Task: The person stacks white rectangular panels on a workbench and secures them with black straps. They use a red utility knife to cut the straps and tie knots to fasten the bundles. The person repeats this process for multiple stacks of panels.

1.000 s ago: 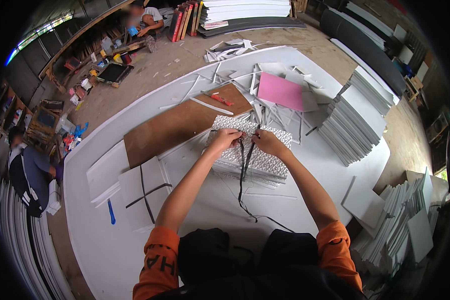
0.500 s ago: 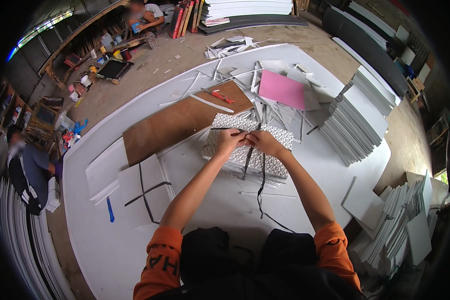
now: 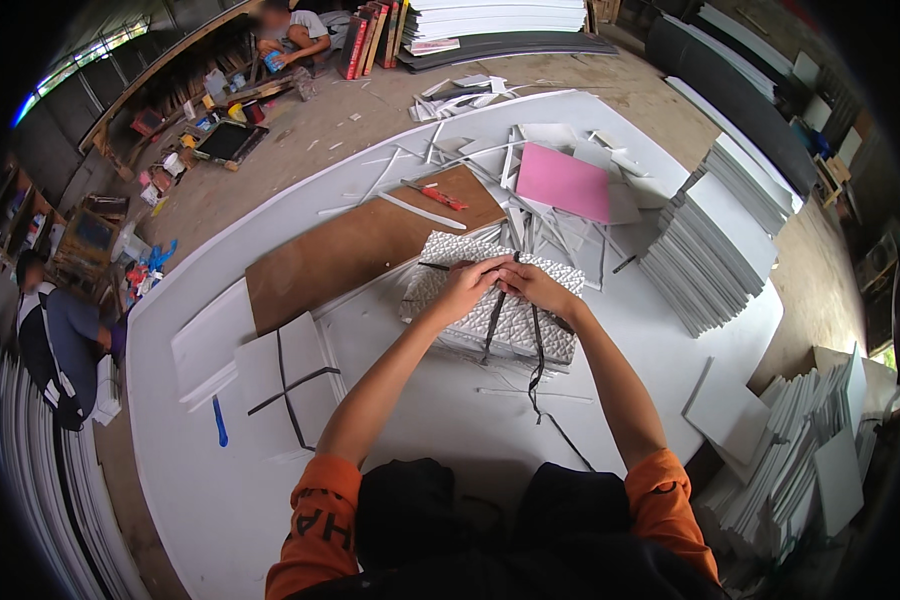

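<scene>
A stack of white sheets with a bumpy, textured top (image 3: 558, 335) lies in front of me, bound crosswise by a black strap (image 3: 494, 316). Over the middle of the stack, my left hand (image 3: 473, 287) and my right hand (image 3: 535, 284) meet, fingers pinched together on the strap where its bands cross. The exact grip of the fingertips is partly hidden. A loose strap end (image 3: 537, 372) hangs from beneath my right hand and trails over the table toward me.
On the white table (image 3: 210, 520) lie a brown board (image 3: 320, 255), a red cutter (image 3: 444, 197), a pink sheet (image 3: 564, 182), a blue knife (image 3: 220, 422) and a strapped white stack (image 3: 270, 365). Tall sheet stacks (image 3: 705, 265) stand right. Two people sit at the left and far left.
My hands stay at the strap crossing, with the left fingers now reaching closer over the right ones. The loose strap end has swung to the right, and the stack has shifted slightly.
</scene>
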Available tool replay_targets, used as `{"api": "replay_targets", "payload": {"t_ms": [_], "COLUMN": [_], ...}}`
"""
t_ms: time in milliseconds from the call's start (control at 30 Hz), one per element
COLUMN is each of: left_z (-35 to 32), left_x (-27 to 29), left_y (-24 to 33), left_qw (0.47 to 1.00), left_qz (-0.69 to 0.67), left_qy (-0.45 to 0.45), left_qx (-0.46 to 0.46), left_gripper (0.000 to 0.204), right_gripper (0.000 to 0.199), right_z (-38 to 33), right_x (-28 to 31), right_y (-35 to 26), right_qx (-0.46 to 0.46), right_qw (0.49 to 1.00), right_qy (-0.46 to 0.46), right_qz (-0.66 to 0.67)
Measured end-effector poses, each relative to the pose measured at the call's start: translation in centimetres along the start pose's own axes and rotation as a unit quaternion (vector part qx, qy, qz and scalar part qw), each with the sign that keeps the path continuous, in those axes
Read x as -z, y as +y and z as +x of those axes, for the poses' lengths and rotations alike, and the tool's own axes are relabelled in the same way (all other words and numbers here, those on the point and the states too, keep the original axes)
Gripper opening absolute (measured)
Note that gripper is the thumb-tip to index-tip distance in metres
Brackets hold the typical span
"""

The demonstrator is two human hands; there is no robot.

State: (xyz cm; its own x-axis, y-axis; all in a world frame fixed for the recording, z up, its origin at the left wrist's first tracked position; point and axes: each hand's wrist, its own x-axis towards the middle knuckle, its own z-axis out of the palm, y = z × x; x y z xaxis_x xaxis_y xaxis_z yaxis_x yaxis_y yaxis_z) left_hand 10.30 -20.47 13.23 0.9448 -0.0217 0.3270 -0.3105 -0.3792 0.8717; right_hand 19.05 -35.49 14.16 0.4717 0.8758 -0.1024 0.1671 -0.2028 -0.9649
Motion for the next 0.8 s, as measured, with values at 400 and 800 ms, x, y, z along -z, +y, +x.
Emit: {"api": "replay_targets", "payload": {"t_ms": [400,800], "left_z": [0.1,0.9], "left_x": [-1.3,-1.5], "left_y": [-0.2,-0.1], "left_qw": [0.992,0.971], "left_qz": [0.072,-0.164], "left_qy": [0.073,0.112], "left_qx": [0.077,0.134], "left_gripper": [0.023,0.017], "right_gripper": [0.031,0.029], "right_z": [2.1,1.3], "right_x": [2.5,3.2], "right_y": [-0.7,0.0], "right_qx": [0.006,0.098], "right_qw": [0.986,0.961], "right_qy": [-0.006,0.092], "right_qz": [-0.164,-0.243]}}
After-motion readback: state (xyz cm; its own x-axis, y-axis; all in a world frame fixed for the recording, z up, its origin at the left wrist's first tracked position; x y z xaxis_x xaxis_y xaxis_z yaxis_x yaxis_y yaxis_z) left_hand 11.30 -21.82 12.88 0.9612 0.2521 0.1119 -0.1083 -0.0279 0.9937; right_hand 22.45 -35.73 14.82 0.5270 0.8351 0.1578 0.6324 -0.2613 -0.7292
